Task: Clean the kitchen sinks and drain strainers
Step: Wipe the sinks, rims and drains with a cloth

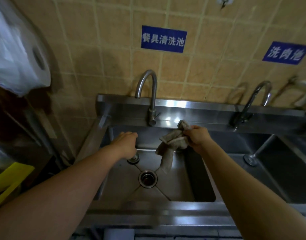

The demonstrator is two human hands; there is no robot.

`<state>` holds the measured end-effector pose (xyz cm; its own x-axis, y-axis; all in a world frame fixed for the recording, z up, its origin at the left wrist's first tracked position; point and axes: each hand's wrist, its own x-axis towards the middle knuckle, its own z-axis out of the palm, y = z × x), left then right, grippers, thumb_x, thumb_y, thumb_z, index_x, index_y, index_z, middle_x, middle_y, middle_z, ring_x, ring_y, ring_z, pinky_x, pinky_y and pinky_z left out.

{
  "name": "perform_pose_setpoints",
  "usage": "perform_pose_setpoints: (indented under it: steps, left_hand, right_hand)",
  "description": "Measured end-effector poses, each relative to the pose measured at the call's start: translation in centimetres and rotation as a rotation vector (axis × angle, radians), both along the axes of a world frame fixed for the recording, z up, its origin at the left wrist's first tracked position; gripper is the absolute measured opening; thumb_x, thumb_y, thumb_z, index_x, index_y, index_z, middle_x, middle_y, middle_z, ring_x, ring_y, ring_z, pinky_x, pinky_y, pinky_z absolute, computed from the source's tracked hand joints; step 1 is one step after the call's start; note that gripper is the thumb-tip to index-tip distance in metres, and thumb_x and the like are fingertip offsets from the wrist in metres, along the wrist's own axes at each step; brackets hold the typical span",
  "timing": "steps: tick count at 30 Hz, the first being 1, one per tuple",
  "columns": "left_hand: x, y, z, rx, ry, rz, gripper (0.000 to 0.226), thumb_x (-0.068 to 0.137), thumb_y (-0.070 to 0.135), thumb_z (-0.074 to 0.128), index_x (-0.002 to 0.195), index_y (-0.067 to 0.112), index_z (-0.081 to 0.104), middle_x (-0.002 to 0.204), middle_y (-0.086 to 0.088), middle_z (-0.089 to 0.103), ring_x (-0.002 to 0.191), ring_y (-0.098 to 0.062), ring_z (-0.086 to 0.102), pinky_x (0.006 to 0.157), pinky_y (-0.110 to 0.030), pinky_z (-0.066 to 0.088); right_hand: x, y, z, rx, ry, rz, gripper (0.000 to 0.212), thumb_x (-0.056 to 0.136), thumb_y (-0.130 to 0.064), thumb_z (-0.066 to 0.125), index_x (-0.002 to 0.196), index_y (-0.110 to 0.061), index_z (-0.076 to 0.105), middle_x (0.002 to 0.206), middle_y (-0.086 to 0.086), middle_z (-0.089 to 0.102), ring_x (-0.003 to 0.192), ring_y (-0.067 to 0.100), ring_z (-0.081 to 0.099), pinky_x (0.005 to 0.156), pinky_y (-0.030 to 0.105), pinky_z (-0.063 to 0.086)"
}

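Grey rag in right hand above sink with open drain

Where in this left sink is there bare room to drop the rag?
The basin floor between the drain and the front wall is bare, as is the front rim. Crowded at the back: left hand over a metal fitting, right hand holding the rag under the faucet.

Two sinks, two faucets, two blue signs, one cloth.
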<state>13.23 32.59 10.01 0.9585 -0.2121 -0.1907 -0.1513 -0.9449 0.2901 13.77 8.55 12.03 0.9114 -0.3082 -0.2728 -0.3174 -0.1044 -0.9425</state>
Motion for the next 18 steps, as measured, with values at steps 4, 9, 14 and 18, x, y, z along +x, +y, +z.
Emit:
perform_pose_setpoints:
  steps: [4, 9, 14, 18]
  left_hand:
    - [-0.2, 0.5, 1.5, -0.03, -0.024, -0.046, 0.055, 0.09, 0.018, 0.058, 0.141, 0.015, 0.036, 0.147, -0.006, 0.036, 0.134, -0.026, 0.032, 0.104, -0.033, 0.032]
    - [-0.2, 0.6, 2.4, -0.07, -0.054, -0.091, 0.053, 0.09, 0.017, 0.056, 0.14, 0.015, 0.038, 0.146, -0.007, 0.04, 0.133, -0.025, 0.036, 0.102, -0.028, 0.034]
    - [-0.5, -1.2, 2.7, -0.098, -0.049, -0.138, 0.062, 0.088, 0.021, 0.06, 0.145, 0.017, 0.034, 0.148, -0.005, 0.039, 0.133, -0.023, 0.04, 0.1, -0.024, 0.033]
    - [-0.9, -3.1, 2.9, -0.127, -0.035, -0.163, 0.061, 0.087, 0.023, 0.062, 0.142, 0.019, 0.037, 0.146, -0.007, 0.042, 0.129, -0.024, 0.044, 0.097, -0.025, 0.036]
  right_hand:
    - [-1.7, 0.3, 2.9, 0.041, -0.023, -0.04, 0.012, 0.09, 0.008, 0.051, 0.091, -0.002, 0.058, 0.098, 0.023, 0.056, 0.089, 0.033, 0.055, 0.095, 0.048, 0.046]
    - [-4.1, 0.2, 4.5, 0.093, -0.042, -0.106, 0.011, 0.091, 0.003, 0.053, 0.09, -0.008, 0.055, 0.098, 0.015, 0.059, 0.094, 0.029, 0.061, 0.084, 0.04, 0.054]
    - [-6.4, -1.4, 5.1, 0.105, -0.096, -0.19, 0.011, 0.091, 0.001, 0.055, 0.085, -0.008, 0.055, 0.094, 0.016, 0.06, 0.094, 0.032, 0.06, 0.087, 0.046, 0.053]
    - [-7.4, -3.3, 5.8, 0.148, -0.131, -0.223, 0.008, 0.09, 0.0, 0.056, 0.096, -0.005, 0.058, 0.1, 0.02, 0.061, 0.095, 0.033, 0.061, 0.076, 0.041, 0.055]
